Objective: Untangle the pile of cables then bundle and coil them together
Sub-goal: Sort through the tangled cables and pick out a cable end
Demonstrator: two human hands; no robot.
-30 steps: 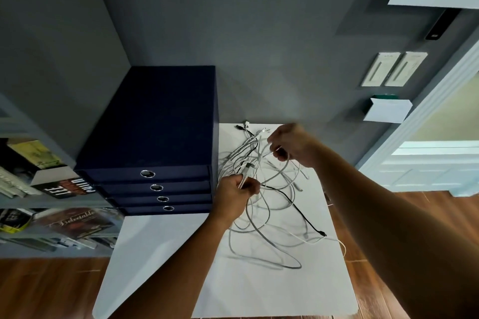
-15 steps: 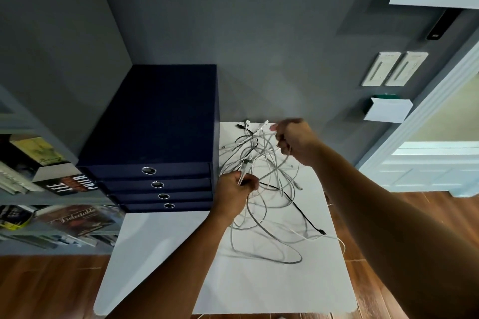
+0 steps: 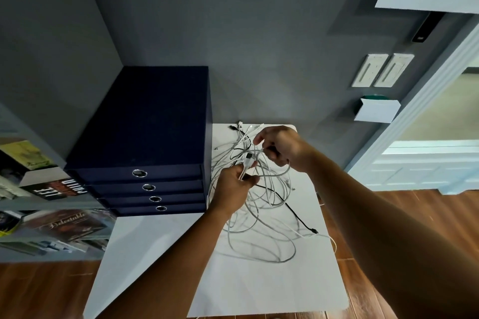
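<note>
Compared with half a second ago, the right hand (image 3: 281,149) has come down from the far edge of the desk (image 3: 272,290) toward the left hand (image 3: 233,188); the two now sit close together, the right at about 1 o'clock from the left, with only a short run of cord between them; I read this as the right hand feeding a freed strand back to the gathering hand, so the untangling is under way but far from finished, and no coiling has begun. The left hand is curled closed around a small sheaf of white connector ends (image 3: 247,163), which jut out of the fist toward 1 o'clock, their long axis running from the fist up toward the right hand; the right hand is partly closed, fingertips pinching white strands, though exactly how many I cannot tell. The pile of cables (image 3: 259,225) lies on the white desk just right of the dark blue drawer unit (image 3: 145,142), spread from the hands down toward 6 o'clock in loose overlapping loops; its overall long axis runs from 12 to 6 o'clock. A single black cable (image 3: 293,211) crosses the white loops diagonally, its plug pointing to roughly 4 o'clock; several loose plug ends fan out at 12 o'clock by the wall.
</note>
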